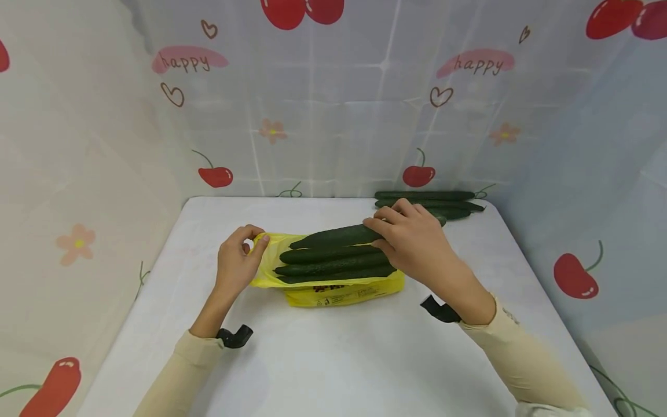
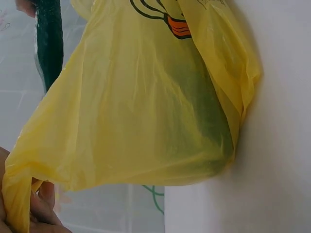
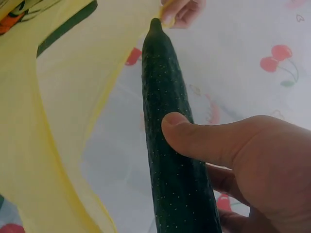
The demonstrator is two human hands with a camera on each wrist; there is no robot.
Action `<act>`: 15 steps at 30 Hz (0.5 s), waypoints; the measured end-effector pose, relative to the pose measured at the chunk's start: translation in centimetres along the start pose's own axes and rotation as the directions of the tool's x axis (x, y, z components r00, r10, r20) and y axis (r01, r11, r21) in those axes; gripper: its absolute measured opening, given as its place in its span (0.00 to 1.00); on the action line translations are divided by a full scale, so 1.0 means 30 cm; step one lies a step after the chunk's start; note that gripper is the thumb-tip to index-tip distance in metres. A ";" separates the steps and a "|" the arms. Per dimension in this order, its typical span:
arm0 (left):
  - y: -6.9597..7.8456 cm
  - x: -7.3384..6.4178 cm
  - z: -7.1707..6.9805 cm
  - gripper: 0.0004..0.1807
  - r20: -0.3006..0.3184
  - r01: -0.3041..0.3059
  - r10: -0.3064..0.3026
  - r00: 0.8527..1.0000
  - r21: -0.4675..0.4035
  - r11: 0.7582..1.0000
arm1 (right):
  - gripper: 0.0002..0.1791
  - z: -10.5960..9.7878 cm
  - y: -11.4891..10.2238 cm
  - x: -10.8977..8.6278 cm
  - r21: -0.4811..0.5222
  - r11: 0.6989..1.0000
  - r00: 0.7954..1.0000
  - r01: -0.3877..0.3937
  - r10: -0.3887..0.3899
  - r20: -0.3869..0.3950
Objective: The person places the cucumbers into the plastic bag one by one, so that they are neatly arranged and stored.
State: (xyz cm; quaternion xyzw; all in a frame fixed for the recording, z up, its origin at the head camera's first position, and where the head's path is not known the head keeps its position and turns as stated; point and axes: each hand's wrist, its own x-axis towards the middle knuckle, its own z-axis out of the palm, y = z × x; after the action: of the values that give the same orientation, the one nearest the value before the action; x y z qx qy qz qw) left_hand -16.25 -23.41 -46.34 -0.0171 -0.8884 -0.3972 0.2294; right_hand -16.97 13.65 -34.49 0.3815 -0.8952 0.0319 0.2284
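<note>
R hand (image 1: pixel 419 246) grips cuke (image 1: pixel 333 236); L hand (image 1: pixel 238 260) pinches yel. bag (image 1: pixel 346 296) edge.

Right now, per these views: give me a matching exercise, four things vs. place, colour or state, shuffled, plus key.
Things:
1. left hand
2. right hand
3. plastic bag
4. unheld cucumbers outside the bag

Place, colour or state:
A. near the far edge of the table, toward the right
B. gripping a single cucumber
C. yellow
D. pinching the bag's edge

Pairs: 1-D, 2-B, 3-C, 4-A
</note>
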 end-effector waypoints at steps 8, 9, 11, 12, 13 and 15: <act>0.002 0.000 -0.001 0.07 0.003 -0.006 0.006 1.000 -0.001 1.000 | 0.22 0.092 -0.053 0.036 -0.031 0.998 0.988 -0.063 0.067 0.141; 0.003 0.000 -0.001 0.07 0.003 -0.005 0.005 1.000 -0.002 1.000 | 0.22 0.107 -0.058 0.040 -0.027 0.997 0.985 -0.066 0.069 0.157; 0.008 -0.002 -0.002 0.07 0.002 -0.003 0.003 1.000 -0.007 1.000 | 0.22 0.135 -0.067 0.048 -0.015 0.998 0.981 -0.064 0.066 0.184; 0.009 -0.002 -0.002 0.07 0.001 -0.006 0.006 1.000 -0.007 1.000 | 0.22 0.150 -0.070 0.051 -0.006 0.998 0.979 -0.062 0.062 0.196; 0.009 -0.001 0.000 0.07 0.000 -0.011 0.011 1.000 -0.007 1.000 | 0.21 0.164 -0.072 0.052 0.005 0.998 0.977 -0.062 0.059 0.207; 0.012 -0.002 0.003 0.07 0.002 -0.017 0.017 1.000 -0.009 1.000 | 0.21 0.192 -0.075 0.053 0.022 0.998 0.973 -0.057 0.051 0.227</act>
State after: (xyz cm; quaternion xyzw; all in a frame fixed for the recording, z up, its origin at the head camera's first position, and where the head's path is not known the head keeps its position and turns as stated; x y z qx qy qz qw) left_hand -16.15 -23.10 -46.18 -0.0262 -0.8868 -0.3990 0.2318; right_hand -18.56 9.67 -39.21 0.3612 -0.9249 0.0070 0.1187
